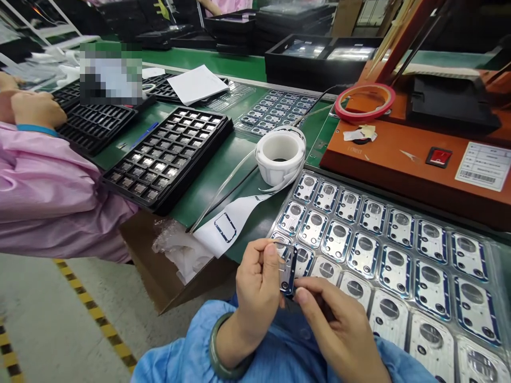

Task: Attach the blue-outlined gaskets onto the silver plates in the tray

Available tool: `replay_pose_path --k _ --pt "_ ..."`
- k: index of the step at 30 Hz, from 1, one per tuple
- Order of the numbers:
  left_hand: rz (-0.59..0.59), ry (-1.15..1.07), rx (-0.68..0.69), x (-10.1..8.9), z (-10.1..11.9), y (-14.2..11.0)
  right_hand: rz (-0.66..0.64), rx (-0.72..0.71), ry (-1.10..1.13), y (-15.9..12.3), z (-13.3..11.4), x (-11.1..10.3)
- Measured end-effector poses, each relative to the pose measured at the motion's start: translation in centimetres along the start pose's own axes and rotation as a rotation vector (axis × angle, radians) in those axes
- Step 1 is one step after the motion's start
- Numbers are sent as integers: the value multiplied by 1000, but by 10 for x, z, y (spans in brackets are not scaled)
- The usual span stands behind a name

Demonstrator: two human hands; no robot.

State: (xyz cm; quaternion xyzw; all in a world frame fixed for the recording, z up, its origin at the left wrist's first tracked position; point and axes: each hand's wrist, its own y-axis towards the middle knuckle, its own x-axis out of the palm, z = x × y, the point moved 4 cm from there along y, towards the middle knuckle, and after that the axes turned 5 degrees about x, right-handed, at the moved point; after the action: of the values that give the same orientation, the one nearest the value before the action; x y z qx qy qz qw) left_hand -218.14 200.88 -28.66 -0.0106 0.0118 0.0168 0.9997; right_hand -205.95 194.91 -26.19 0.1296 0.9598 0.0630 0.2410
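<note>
My left hand [259, 282] is closed around the left edge of a small metal cover plate [286, 270], tilted up over my lap. A dark blue frame-shaped sticker [295, 260] runs along the plate's edge. At its lower right corner, the thumb and fingers of my right hand [343, 324] are pinched on the sticker's edge; my fingers partly hide the contact. Beside my hands lies a clear plastic tray [493, 266] of similar plates, the farther ones with blue borders, the nearest plain silver. One blue frame sticker [225, 227] sits on the white backing strip [207, 234].
The strip's white roll [280, 154] stands on the green bench. An orange machine [399, 154] carries red tape [365, 101]. Left are a black parts tray [167, 159], an open carton [159, 276] and a co-worker's pink sleeve [51, 191]. Another plate tray [275, 111] lies behind.
</note>
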Motion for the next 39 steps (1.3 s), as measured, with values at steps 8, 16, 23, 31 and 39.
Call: replay_pose_path --k 8,16,23,31,39 --pt "40 212 160 -4 2 2 -114 61 15 -2 4 6" --pt "23 231 153 -4 -8 -2 -162 130 -20 -2 6 7" --pt "-5 203 121 -3 -6 -2 -145 165 39 -1 7 7" --pt "-16 297 202 -1 -3 -2 -141 149 13 -1 10 8" --pt "-56 206 143 1 3 -1 -72 264 81 -1 12 7"
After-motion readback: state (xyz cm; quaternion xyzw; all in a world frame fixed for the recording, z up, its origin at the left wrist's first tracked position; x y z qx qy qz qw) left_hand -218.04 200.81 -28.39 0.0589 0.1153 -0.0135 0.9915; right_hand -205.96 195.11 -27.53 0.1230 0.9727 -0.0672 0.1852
